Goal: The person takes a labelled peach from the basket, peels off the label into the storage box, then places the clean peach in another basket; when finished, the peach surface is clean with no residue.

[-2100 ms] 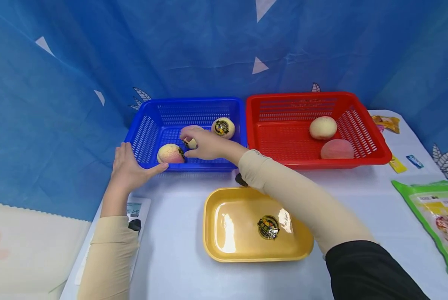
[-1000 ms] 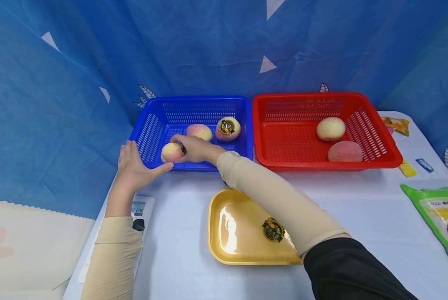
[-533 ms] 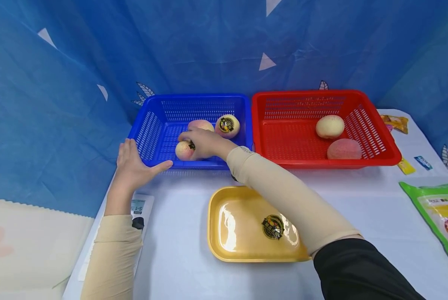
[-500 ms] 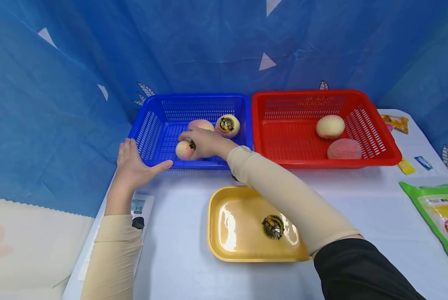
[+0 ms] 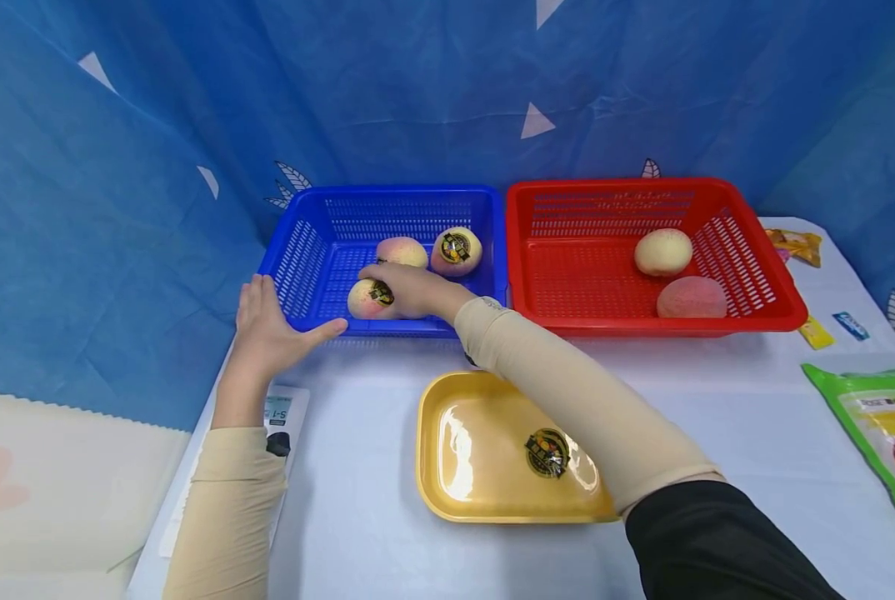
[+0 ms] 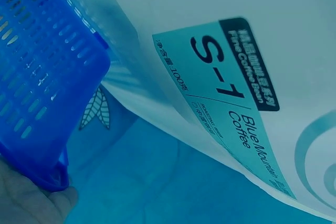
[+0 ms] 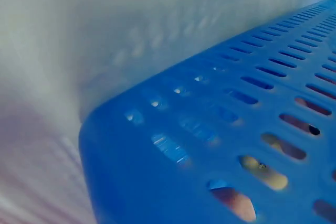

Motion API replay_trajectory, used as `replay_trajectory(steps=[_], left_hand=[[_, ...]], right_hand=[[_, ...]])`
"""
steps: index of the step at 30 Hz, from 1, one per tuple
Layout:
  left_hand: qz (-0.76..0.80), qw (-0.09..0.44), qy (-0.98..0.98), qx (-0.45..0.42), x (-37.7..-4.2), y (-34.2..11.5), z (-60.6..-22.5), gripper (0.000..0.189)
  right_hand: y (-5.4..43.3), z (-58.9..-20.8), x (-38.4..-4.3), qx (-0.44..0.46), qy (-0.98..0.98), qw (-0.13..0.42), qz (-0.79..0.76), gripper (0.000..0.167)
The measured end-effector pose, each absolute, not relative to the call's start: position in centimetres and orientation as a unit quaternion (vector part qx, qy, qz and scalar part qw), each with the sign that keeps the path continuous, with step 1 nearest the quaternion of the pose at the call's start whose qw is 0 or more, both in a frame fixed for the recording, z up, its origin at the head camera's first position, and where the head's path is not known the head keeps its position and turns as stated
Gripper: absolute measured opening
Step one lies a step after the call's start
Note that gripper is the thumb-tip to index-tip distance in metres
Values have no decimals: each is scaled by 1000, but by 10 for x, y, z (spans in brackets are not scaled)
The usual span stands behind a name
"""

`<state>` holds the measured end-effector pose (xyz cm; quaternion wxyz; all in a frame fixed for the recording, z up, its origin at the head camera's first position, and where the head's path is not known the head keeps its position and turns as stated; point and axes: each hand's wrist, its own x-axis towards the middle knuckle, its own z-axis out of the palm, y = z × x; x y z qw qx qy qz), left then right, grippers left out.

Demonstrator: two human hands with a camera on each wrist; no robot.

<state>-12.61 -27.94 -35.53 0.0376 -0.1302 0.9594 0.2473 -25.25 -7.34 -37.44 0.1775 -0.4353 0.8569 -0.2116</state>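
Observation:
My right hand (image 5: 421,290) grips a yellow-and-pink peach (image 5: 362,300) near the front wall of the blue basket (image 5: 387,192). A black round sticker on that peach shows beside the fingers. Behind it lie a second peach (image 5: 404,250) and a third peach (image 5: 457,250), the latter with its sticker facing up. At the basket's front left corner my left hand (image 5: 266,337) rests, fingers straight and thumb stretched along the front rim. In the left wrist view, part of the left hand (image 6: 34,200) touches the basket corner. The right wrist view shows only the slotted basket wall (image 7: 157,182).
A red basket (image 5: 567,329) holds two more fruits. In front stands a yellow tray (image 5: 477,508) with a loose black sticker (image 5: 547,452) in it. A white coffee bag (image 6: 283,19) lies by the left forearm. Small packets and a green-edged bag (image 5: 878,417) lie at right.
My right hand has gone from the middle peach to the front left one and shifted it rightward. Its sticker now shows more fully. The left hand stays at the basket corner.

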Motion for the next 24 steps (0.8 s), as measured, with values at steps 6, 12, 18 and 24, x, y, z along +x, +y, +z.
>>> replay_trajectory(steps=[6, 12, 18, 24], left_hand=[[245, 35, 960, -127, -127, -281, -357, 139], [246, 34, 960, -127, -127, -281, -357, 139], [246, 35, 960, -128, -127, -280, -357, 139], [248, 40, 959, -129, -127, -279, -357, 139]], right_hand=[[-69, -374, -253, -424, 866, 137, -228, 63], [-59, -365, -253, -425, 857, 111, -270, 73], [-41, -355, -253, -406, 850, 85, -325, 71], [-21, -345, -251, -394, 821, 97, -402, 70]])
